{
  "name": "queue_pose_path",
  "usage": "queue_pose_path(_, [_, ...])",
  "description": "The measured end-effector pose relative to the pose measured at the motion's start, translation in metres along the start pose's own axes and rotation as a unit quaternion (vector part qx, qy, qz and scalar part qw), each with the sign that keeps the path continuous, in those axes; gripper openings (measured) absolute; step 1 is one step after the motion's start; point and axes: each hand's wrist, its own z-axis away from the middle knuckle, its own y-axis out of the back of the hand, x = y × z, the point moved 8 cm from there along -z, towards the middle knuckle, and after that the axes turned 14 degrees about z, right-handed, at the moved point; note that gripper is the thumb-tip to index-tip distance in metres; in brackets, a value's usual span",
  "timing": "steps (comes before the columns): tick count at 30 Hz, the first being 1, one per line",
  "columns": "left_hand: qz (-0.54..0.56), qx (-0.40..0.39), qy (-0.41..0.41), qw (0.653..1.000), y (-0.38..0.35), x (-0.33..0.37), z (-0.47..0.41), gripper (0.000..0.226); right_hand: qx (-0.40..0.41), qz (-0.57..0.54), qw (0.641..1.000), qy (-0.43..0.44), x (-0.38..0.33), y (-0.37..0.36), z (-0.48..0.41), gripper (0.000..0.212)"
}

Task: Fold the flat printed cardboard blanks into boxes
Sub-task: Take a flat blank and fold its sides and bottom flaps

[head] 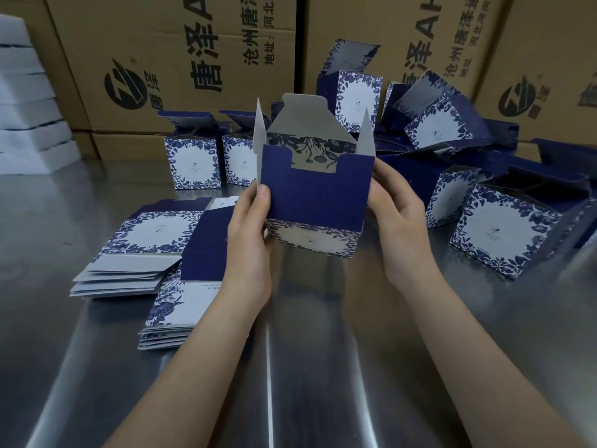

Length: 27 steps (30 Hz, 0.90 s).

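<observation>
I hold a half-formed blue box (316, 192) with a white floral panel just above the steel table, between both hands. Its top flaps stand open and show grey card inside. My left hand (250, 227) grips its left edge, thumb on the blue front. My right hand (399, 215) grips its right side, fingers curled round behind. Two stacks of flat printed blanks (142, 250) lie to the left, partly under my left forearm.
Two folded boxes (193, 163) stand behind the blanks. A heap of folded boxes (504, 227) fills the right side of the steel table (307, 367). Large brown cartons (181, 59) wall off the back. White foam sheets (29, 108) are stacked at far left.
</observation>
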Motion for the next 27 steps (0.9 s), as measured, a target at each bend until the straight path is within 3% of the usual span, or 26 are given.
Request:
queue_pose_path(8, [-0.045, 0.024, -0.008, 0.999, 0.006, 0.0, -0.001, 0.041, 0.006, -0.009, 1.0, -0.01, 0.006, -0.002, 0.0, 0.045])
queue_pose_path(16, [-0.176, 0.044, -0.08, 0.98, 0.005, 0.006, 0.004, 0.038, 0.051, 0.087, 0.993, 0.066, 0.001, 0.002, 0.003, 0.044])
queue_pose_path(19, [-0.232, 0.042, -0.113, 0.965, 0.002, 0.008, 0.008, 0.042, 0.046, 0.123, 0.988, 0.083, 0.001, -0.001, 0.005, 0.05])
queue_pose_path(27, [-0.256, 0.002, -0.136, 0.957, -0.01, 0.005, 0.013, 0.059, 0.051, 0.138, 0.985, 0.091, 0.004, -0.004, 0.007, 0.059])
